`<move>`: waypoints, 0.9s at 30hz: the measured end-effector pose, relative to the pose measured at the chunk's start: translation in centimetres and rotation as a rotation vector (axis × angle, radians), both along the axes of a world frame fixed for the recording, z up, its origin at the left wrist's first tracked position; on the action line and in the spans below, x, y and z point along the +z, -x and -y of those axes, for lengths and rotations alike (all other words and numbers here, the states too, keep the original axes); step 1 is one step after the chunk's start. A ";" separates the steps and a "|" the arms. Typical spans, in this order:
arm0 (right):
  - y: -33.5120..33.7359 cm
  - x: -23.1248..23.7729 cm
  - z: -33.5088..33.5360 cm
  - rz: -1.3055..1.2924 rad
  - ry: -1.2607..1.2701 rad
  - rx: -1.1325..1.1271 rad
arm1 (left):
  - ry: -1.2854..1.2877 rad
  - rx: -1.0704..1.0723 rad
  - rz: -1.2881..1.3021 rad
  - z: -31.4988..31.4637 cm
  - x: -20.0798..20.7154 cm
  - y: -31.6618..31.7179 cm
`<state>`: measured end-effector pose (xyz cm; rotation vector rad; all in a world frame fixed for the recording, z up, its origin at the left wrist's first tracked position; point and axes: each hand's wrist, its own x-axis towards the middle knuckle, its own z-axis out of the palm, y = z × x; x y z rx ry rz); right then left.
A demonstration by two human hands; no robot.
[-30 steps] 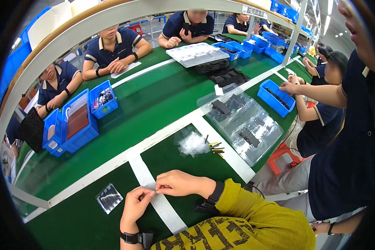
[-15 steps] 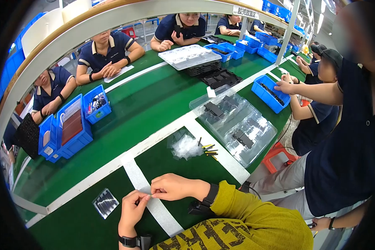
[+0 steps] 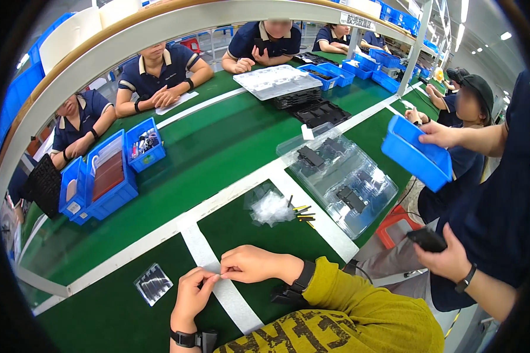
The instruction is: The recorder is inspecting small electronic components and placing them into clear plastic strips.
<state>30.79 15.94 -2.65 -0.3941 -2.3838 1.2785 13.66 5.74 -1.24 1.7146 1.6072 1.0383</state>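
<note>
Over a white strip [image 3: 241, 306] on the green table, my left hand [image 3: 192, 292] and my right hand [image 3: 250, 264] meet fingertip to fingertip. Both are closed in a pinch, and whatever sits between the fingers is too small to make out. Left of my left hand lies a small clear bag [image 3: 153, 285] with black strips in it. Beyond my right hand is a heap of small clear plastic bags [image 3: 271, 208]. Several black-and-yellow strips [image 3: 304, 213] lie at its right side.
Clear plastic trays [image 3: 343, 176] with black parts lie at the right. Blue bins [image 3: 109, 182] stand at the far left. A white rail [image 3: 165, 232] crosses the table. At my right a standing person holds a blue bin [image 3: 417, 152] and a phone [image 3: 427, 239]. Other people sit opposite.
My hands stay pinched together in nearly the same place. The person at my right has tilted and moved the blue bin nearer, and has raised a phone. The view has shifted slightly.
</note>
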 end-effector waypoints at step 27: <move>-0.1 0.2 -0.1 0.003 -0.022 0.000 | 0.017 0.055 0.054 0.1 -0.6 0.2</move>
